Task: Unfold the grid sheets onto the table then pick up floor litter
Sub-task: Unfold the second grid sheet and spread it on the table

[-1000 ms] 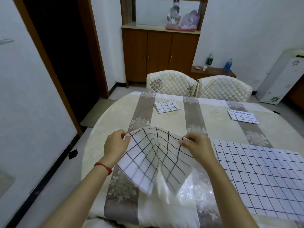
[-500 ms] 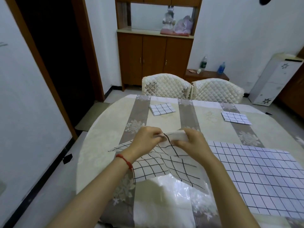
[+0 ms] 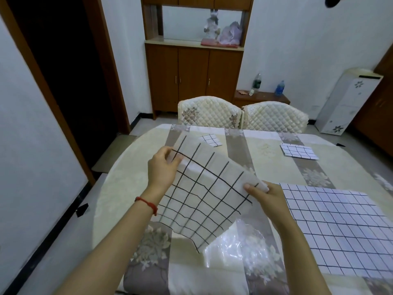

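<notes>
I see the left hand [image 3: 162, 167] and right hand [image 3: 264, 195] each pinching a top corner of a grid sheet [image 3: 204, 199], lifted above the counter [image 3: 131, 182]. Another unfolded sheet [image 3: 340, 226] lies flat at right; two folded ones [image 3: 210, 140] sit farther back.

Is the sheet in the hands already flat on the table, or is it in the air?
In the air. Both hands, left and right, pinch the sheet by its upper corners; it hangs tilted above the table.

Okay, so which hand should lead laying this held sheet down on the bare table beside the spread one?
Probably the left hand. It pinches the grid sheet at its far corner over bare tablecloth; the right hand holds the near corner beside the spread sheet.
</notes>
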